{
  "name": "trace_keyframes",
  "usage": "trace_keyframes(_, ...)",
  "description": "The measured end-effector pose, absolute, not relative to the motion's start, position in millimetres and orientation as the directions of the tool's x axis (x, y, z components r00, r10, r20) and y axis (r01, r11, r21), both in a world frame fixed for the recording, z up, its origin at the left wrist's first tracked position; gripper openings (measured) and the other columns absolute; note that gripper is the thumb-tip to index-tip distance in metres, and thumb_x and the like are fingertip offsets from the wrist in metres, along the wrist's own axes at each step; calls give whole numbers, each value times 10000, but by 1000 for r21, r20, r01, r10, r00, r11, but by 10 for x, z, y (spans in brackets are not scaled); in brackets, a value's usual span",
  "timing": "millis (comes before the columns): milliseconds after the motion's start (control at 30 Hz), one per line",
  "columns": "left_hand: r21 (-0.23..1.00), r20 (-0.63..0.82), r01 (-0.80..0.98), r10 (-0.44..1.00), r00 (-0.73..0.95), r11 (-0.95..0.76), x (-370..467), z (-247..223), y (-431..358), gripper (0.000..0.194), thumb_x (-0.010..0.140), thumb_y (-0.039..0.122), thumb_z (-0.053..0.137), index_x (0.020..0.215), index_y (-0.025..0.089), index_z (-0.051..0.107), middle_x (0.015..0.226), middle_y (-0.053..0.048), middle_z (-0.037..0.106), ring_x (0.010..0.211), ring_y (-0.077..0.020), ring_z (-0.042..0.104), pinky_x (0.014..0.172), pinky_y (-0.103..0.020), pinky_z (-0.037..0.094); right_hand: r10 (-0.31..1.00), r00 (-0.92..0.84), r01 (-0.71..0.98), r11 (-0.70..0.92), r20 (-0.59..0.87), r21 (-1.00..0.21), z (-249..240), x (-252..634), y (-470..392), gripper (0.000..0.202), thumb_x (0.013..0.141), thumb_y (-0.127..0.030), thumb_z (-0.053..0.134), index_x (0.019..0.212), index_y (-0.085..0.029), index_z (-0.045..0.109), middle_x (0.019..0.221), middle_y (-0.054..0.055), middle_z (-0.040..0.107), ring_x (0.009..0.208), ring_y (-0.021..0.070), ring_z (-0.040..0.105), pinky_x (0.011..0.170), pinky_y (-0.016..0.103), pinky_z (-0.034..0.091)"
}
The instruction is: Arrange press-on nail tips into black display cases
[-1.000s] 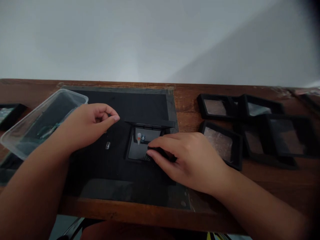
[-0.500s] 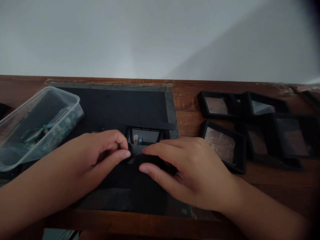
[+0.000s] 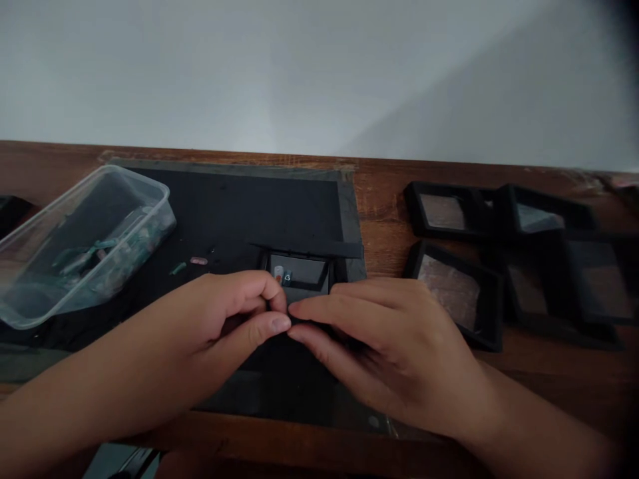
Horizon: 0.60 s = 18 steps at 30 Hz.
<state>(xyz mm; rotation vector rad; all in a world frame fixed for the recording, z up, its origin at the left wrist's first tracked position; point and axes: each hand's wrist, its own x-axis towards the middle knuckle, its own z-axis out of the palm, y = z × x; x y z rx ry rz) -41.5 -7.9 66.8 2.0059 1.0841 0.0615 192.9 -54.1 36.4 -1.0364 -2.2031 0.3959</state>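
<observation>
My left hand [image 3: 244,309] is closed, its thumb and index finger pinched together. Its fingertips meet those of my right hand [image 3: 359,326], whose thumb and index finger are also drawn together. Whatever is between them is too small or hidden to make out. Just behind the fingertips lies an open black case [image 3: 319,285] with a grey inner panel, its near part covered by my hands. In it sit a small whitish piece [image 3: 278,274] with a reddish mark and a small teal piece [image 3: 287,278] with a white sign.
A clear plastic tub [image 3: 167,193] with many small green pieces stands on the left. A pinkish piece [image 3: 198,261] and a green piece [image 3: 178,268] lie on the black mat [image 3: 249,206]. Several black frames with clear film, one nearest [image 3: 492,332], lie on the wooden table at right.
My left hand has moved right until its fingertips meet my right hand's. The right thumb and index finger have closed together. The view has shifted slightly, uncovering the loose pieces on the mat.
</observation>
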Motion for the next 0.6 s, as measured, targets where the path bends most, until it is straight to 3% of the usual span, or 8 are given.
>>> trace_keyframes(267, 690, -322, 661, 693, 645, -295, -428, 665, -57, 284, 1059, 485, 539, 968, 294, 727, 819, 55, 748, 709, -129, 678, 566, -240, 461, 767, -453, 449, 637, 455, -627, 379, 1928, -517, 106, 991, -167, 720, 911, -150, 788, 717, -43, 694, 568, 47, 520, 536, 219, 383)
trace_keyframes(400, 685, -297, 659, 708, 641, -310, -463, 683, -62, 225, 1032, 517, 602, 1035, 336, 736, 713, 99, 707, 598, -93, 640, 515, -201, 448, 795, -375, 347, 598, 477, -722, 392, 1942, -478, 106, 939, -84, 736, 934, -147, 820, 665, -53, 665, 543, 32, 521, 518, 177, 391)
trace_keyframes(600, 598, -231, 717, 780, 582, -359, -520, 690, 8, 256, 1008, 550, 592, 1093, 360, 741, 629, 97, 664, 515, -102, 604, 470, -213, 419, 833, -292, 541, 549, 470, -637, 357, 1960, -439, 90, 884, -99, 756, 884, -138, 837, 655, -39, 686, 565, 49, 599, 565, 192, 443)
